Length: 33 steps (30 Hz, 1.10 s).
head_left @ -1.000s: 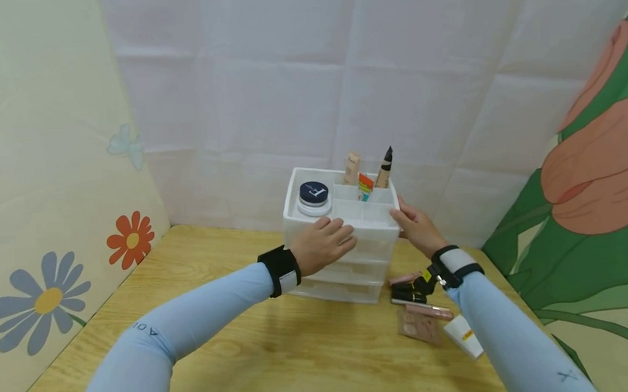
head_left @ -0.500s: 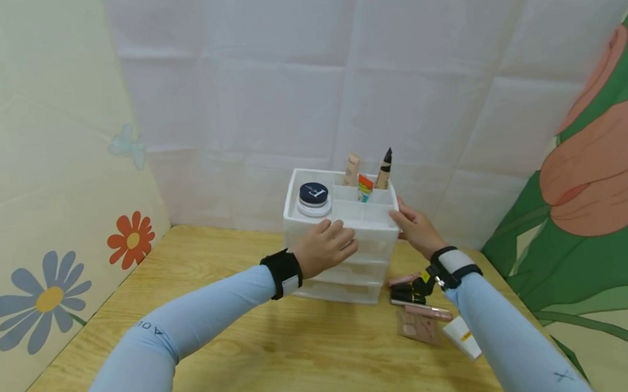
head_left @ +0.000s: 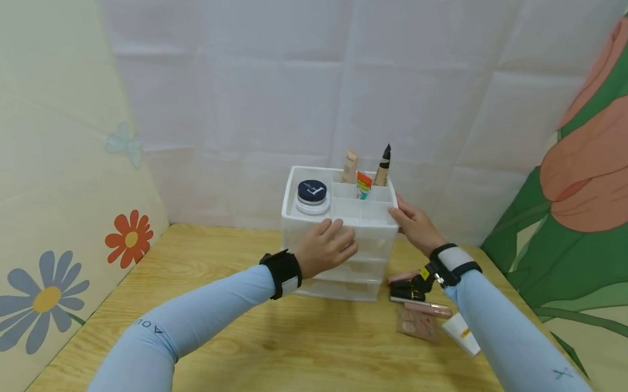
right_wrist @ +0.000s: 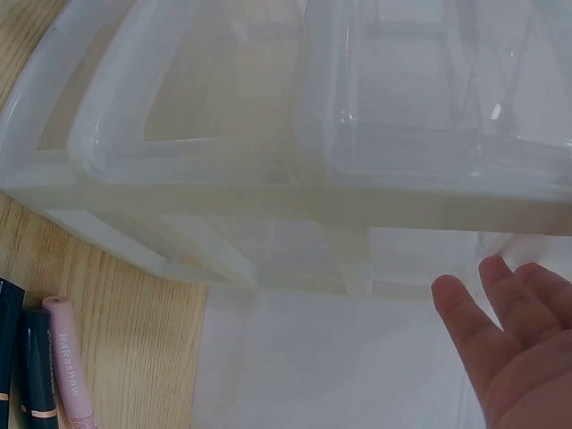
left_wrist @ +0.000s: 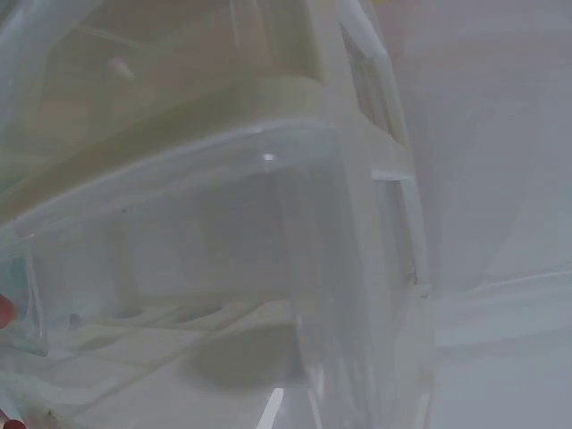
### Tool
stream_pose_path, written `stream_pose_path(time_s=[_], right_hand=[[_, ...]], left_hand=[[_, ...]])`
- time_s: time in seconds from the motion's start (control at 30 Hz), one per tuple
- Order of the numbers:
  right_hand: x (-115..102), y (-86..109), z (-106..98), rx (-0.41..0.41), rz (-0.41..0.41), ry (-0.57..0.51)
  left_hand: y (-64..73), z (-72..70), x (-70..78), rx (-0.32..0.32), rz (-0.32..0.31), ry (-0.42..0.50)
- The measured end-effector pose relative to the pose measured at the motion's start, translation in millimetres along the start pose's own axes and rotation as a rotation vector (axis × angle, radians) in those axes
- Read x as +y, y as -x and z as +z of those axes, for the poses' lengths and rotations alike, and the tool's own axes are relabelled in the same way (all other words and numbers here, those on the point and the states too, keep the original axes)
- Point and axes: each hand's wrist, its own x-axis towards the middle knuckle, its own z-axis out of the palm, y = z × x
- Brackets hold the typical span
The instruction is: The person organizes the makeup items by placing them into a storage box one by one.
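Observation:
A white plastic drawer organizer (head_left: 342, 264) with translucent drawers stands upright on the wooden table. My left hand (head_left: 323, 247) is at the front of its top drawer, fingers bent towards the drawer's upper edge. In the left wrist view only fingertips (left_wrist: 7, 311) show, beside a clear tab on the drawer front (left_wrist: 206, 241). My right hand (head_left: 416, 227) rests against the organizer's right side near the upper corner, its thumb by the top rim. In the right wrist view its extended fingers (right_wrist: 509, 308) lie along the side frame.
The organizer's top tray holds a dark-lidded jar (head_left: 312, 193), a beige tube (head_left: 350, 167), a small orange-and-green tube (head_left: 363, 184) and a black-tipped tube (head_left: 383, 167). Right of the organizer lie black tubes (head_left: 407, 292), a pink tube (head_left: 428, 310), a palette (head_left: 417, 325) and a white box (head_left: 461, 334).
Both hands keep nearly the same places at the organizer. The left hand has shifted very slightly; the head view has tilted a little. Nothing else has visibly moved.

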Motion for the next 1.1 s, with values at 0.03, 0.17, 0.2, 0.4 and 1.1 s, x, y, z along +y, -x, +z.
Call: stream_pose_path(time_s=[0.03,0.17,0.2,0.4,1.1], right_hand=[[0.2,0.0,-0.1,0.003,0.001,0.003],[0.2,-0.7,-0.6,0.01,0.0,0.02],[0.2,-1.1,-0.8,0.012,0.002,0.024],[0.4,-2.7,-1.5,0.002,-0.001,0.029],[0.2,-4.0,-1.5,0.019,-0.002,0.045]], left_hand=[[0.2,-0.3,0.0,-0.003,0.003,0.0],[0.8,-1.2,-1.2,-0.001,0.016,0.007],[1.1,-0.7,-1.4,0.004,0.023,0.009],[0.9,1.0,-2.5,0.022,0.064,0.014],[0.7,-18.8,3.3,-0.088,0.161,0.088]])
